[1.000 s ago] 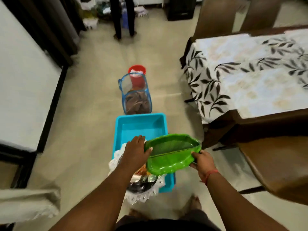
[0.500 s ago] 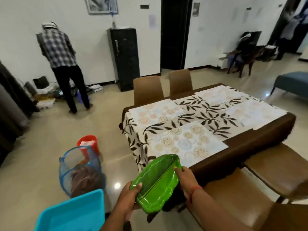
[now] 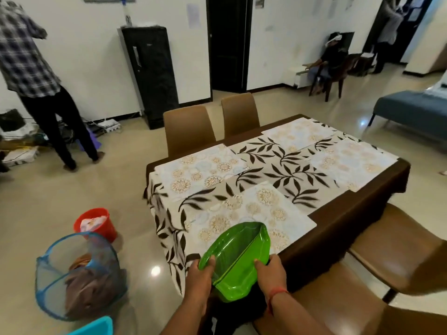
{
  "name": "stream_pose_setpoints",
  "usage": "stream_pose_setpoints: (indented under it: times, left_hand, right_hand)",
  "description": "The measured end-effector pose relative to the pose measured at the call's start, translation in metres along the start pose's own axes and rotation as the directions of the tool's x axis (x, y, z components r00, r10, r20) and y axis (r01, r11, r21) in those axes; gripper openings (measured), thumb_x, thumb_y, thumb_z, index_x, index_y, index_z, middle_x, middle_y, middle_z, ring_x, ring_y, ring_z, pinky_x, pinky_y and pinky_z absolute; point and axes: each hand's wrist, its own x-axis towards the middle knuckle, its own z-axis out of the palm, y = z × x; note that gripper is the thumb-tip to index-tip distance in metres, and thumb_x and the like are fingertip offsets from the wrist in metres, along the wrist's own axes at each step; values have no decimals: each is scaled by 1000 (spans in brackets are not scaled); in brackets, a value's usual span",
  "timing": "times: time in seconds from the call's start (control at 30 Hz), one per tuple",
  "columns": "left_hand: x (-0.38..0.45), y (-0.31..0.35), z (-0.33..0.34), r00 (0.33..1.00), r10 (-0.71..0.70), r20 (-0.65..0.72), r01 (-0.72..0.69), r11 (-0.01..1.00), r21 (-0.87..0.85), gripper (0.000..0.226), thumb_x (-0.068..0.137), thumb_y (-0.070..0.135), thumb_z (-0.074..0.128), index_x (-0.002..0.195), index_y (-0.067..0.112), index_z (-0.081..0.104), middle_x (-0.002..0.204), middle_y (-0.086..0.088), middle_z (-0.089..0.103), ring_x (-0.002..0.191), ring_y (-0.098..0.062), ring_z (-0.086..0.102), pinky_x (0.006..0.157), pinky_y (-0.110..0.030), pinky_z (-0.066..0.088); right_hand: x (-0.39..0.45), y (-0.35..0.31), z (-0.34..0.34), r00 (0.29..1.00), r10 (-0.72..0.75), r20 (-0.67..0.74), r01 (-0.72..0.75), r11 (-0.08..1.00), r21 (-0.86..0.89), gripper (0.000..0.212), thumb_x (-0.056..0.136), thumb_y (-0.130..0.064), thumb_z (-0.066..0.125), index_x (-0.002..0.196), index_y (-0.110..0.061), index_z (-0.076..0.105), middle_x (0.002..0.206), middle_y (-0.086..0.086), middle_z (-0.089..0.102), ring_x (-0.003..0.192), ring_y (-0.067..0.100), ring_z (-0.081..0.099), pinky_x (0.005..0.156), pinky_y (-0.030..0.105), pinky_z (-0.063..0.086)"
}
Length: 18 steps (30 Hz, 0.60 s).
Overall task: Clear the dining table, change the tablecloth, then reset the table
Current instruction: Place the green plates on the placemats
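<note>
A green leaf-shaped plate [image 3: 238, 259] is held tilted over the near corner of the dining table [image 3: 338, 213]. My left hand [image 3: 202, 274] grips its left rim and my right hand [image 3: 272, 272] grips its right rim. The table wears a white tablecloth with dark leaf print [image 3: 285, 163]. Several floral placemats lie on it, the nearest one [image 3: 251, 211] just beyond the plate.
Brown chairs stand at the far side [image 3: 188, 129] and at my right [image 3: 396, 252]. On the floor to the left are a blue mesh hamper [image 3: 79, 274] with cloth, a red bucket [image 3: 96, 223] and a turquoise tub corner [image 3: 94, 327]. A person [image 3: 36, 81] stands far left.
I have lifted the green plate from over the turquoise tub and turned to the table. The plate has moved up to the table's near corner, both hands still on it.
</note>
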Motion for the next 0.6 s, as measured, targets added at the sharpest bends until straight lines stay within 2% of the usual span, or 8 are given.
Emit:
stream_pose_setpoints:
  times: [0.07, 0.1, 0.17, 0.23, 0.33, 0.47, 0.6]
  left_hand:
    - [35, 15, 8, 1000, -13, -9, 14, 996, 87, 68, 96, 63, 45, 143, 14, 46, 142, -11, 52, 129, -32, 50, 103, -43, 41]
    - [53, 23, 10, 1000, -17, 14, 16, 995, 99, 77, 91, 73, 37, 144, 17, 46, 142, -10, 53, 128, -33, 51, 105, -44, 41]
    - [96, 42, 12, 998, -24, 63, 16, 992, 124, 80, 86, 82, 30, 130, 21, 56, 121, -7, 64, 112, -32, 60, 100, -49, 49]
    - [126, 66, 8, 996, -6, 88, -6, 991, 137, 59, 96, 68, 31, 122, 22, 57, 108, -5, 63, 104, -31, 61, 94, -52, 53]
    - [156, 102, -1, 989, 92, 119, -116, 969, 218, 47, 102, 55, 32, 118, 18, 58, 112, -8, 62, 103, -30, 60, 95, -49, 52]
    - [198, 114, -9, 986, 111, 122, -141, 952, 273, 49, 104, 49, 34, 126, 11, 56, 116, -11, 60, 101, -27, 56, 94, -39, 47]
    - [233, 106, -6, 989, 44, 143, -88, 944, 318, 53, 103, 51, 34, 130, 10, 54, 124, -17, 61, 107, -33, 59, 97, -48, 49]
  right_hand:
    - [27, -12, 7, 999, 21, -35, -20, 1000, 14, 15, 89, -18, 67, 93, -10, 55, 91, 11, 66, 88, 31, 64, 81, 41, 53]
    - [41, -18, 11, 999, 25, -48, -23, 999, 36, 12, 89, -17, 65, 92, -12, 54, 91, 11, 66, 87, 31, 64, 81, 43, 54]
    - [67, -34, 22, 995, 47, -83, -41, 997, 69, 8, 88, -18, 60, 91, -16, 54, 92, 12, 66, 86, 33, 65, 81, 49, 56]
    - [83, -48, 36, 989, 80, -123, -68, 992, 102, 7, 88, -16, 58, 94, -15, 55, 93, 14, 65, 86, 33, 65, 78, 48, 57]
    - [94, -71, 58, 976, 135, -174, -95, 971, 220, 6, 90, -12, 54, 97, -13, 55, 92, 15, 64, 84, 32, 64, 76, 46, 57]
    - [112, -73, 73, 951, 218, -217, -143, 938, 317, 6, 90, -11, 53, 95, -13, 56, 92, 18, 64, 84, 35, 66, 72, 53, 59]
    - [122, -55, 66, 889, 365, -276, -225, 873, 432, 5, 96, -11, 53, 97, -13, 57, 96, 19, 63, 87, 37, 66, 71, 57, 59]
